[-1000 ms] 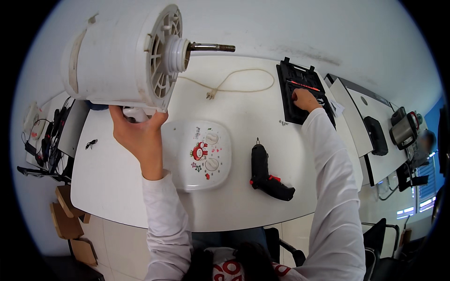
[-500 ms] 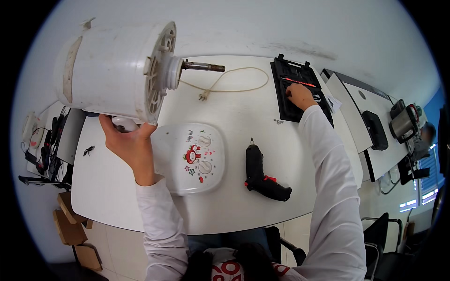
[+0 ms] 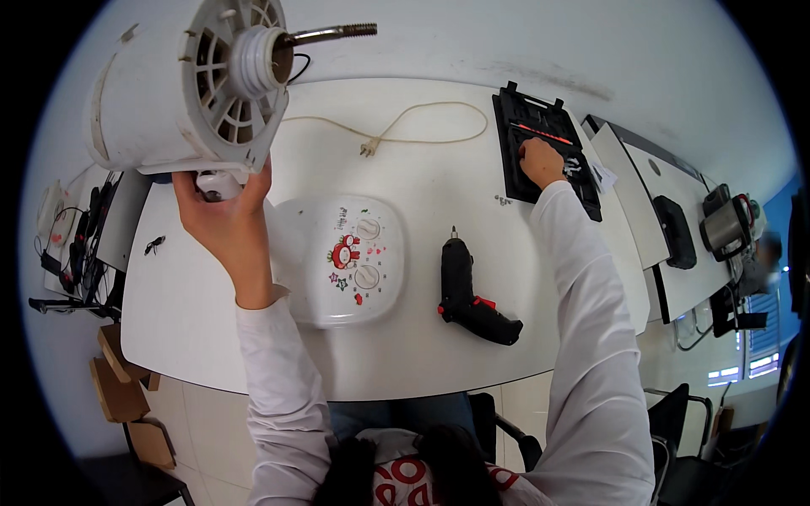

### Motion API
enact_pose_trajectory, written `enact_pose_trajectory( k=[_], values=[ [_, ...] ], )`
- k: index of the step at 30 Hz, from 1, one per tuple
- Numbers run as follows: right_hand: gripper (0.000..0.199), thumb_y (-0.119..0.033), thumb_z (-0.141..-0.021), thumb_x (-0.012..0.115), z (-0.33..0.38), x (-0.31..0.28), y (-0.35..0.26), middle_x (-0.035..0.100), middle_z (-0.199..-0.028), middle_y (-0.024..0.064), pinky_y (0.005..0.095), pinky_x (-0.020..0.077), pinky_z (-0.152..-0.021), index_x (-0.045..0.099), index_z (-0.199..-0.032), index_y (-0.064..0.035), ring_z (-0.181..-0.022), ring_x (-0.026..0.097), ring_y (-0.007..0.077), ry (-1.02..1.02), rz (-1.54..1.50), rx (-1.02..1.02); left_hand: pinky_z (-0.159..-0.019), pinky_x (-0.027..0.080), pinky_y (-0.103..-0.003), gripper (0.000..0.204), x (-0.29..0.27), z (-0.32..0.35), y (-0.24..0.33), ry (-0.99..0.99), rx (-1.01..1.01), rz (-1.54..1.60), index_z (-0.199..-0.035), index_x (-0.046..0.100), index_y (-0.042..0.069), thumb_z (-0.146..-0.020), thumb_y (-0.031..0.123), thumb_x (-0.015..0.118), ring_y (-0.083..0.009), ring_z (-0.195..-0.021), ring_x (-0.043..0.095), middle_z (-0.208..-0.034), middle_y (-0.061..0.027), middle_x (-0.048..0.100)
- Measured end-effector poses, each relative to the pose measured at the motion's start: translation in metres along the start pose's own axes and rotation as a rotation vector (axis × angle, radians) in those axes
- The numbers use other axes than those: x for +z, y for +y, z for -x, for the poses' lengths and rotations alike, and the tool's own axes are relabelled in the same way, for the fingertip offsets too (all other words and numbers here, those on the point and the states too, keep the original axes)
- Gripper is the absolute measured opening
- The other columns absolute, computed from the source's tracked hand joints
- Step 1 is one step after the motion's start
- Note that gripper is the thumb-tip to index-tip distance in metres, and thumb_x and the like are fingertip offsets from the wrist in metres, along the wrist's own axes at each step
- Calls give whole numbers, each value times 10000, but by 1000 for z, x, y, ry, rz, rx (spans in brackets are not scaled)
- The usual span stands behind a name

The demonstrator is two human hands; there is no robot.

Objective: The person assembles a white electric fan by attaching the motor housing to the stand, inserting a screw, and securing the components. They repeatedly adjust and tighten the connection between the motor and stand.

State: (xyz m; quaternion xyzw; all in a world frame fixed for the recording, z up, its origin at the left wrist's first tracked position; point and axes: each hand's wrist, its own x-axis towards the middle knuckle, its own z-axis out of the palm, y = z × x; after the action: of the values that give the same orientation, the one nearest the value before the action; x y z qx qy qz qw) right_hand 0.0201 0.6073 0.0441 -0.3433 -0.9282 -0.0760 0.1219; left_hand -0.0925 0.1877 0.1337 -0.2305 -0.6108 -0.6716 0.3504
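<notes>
- At the far left, off the table edge, one tangle of dark cables (image 3: 72,253) and a few brown cardboard pieces (image 3: 118,379) on the floor; how many pieces cannot be told.
- One small dark object (image 3: 153,245) lies on the white table (image 3: 422,354) near its left edge.
- One white fan motor housing (image 3: 169,93) is held up above the table's left end, its slotted round face toward the camera and one threaded metal shaft (image 3: 333,34) sticking out to the right.
- The left hand (image 3: 224,223) grips the housing from below, fingers curled around its neck, thumb up against the slotted face.
- One white fan base (image 3: 342,261) lies flat on the table just right of the left wrist, with two round dials and red stickers on top.
- One beige power cord (image 3: 422,126) loops across the far side of the table, ending in one plug (image 3: 369,149).
- One black cordless screwdriver (image 3: 468,295) with a red trigger lies on the table, right of the base, tip pointing away.
- A few tiny screws (image 3: 503,200) lie just left of the case; the count is unclear.
- One open black tool case (image 3: 544,148) sits at the table's right far corner, one red-handled bit in it.
- The right hand (image 3: 540,160) rests in the case, fingers bent down onto its contents; whether they pinch anything cannot be told.
- Further right, a second desk (image 3: 641,219) carries one dark flat device (image 3: 675,232).
</notes>
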Motion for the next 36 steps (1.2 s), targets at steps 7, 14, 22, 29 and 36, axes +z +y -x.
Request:
enact_pose_trajectory(
  k=[7, 14, 22, 29, 36],
  values=[
    [162, -112, -721, 588, -31, 3, 23, 622, -932, 136, 362, 473, -771, 636, -865, -57, -896, 593, 297, -233, -14, -190, -782, 431, -272, 550, 1, -2, 3, 17, -114, 54, -1085, 492, -29, -618, 91, 756, -162, -876, 509, -1008, -90, 535],
    [126, -72, -709, 620, -25, 9, 35, 633, -793, 110, 323, 476, -714, 641, -831, -50, -784, 607, 262, -121, -341, -183, -745, 451, -270, 555, 1, -3, 4, 17, -135, 114, -1083, 487, -31, -616, 101, 757, -164, -845, 523, -995, -98, 536],
    [128, -157, -778, 596, 17, -4, 13, 561, -977, 65, 390, 486, -768, 670, -875, -117, -922, 568, 258, 75, -86, -205, -696, 467, -263, 511, 2, -4, 8, 53, -108, 118, -1063, 484, -43, -642, 84, 743, -153, -786, 537, -967, -103, 541],
    [95, -147, -766, 585, 21, -8, 7, 560, -919, 26, 388, 488, -733, 641, -826, -99, -893, 568, 220, 129, 112, -306, -657, 473, -254, 471, 5, -5, -1, 88, -187, 131, -1046, 484, -46, -667, 86, 731, -149, -770, 547, -938, -101, 552],
    [119, -154, -756, 613, 6, -11, 13, 569, -949, 66, 390, 484, -768, 639, -870, -134, -932, 574, 279, -96, -146, -118, -653, 463, -252, 539, 7, -4, 3, 37, -83, 62, -1081, 473, -39, -643, 124, 743, -139, -726, 542, -956, -87, 557]
  ],
)
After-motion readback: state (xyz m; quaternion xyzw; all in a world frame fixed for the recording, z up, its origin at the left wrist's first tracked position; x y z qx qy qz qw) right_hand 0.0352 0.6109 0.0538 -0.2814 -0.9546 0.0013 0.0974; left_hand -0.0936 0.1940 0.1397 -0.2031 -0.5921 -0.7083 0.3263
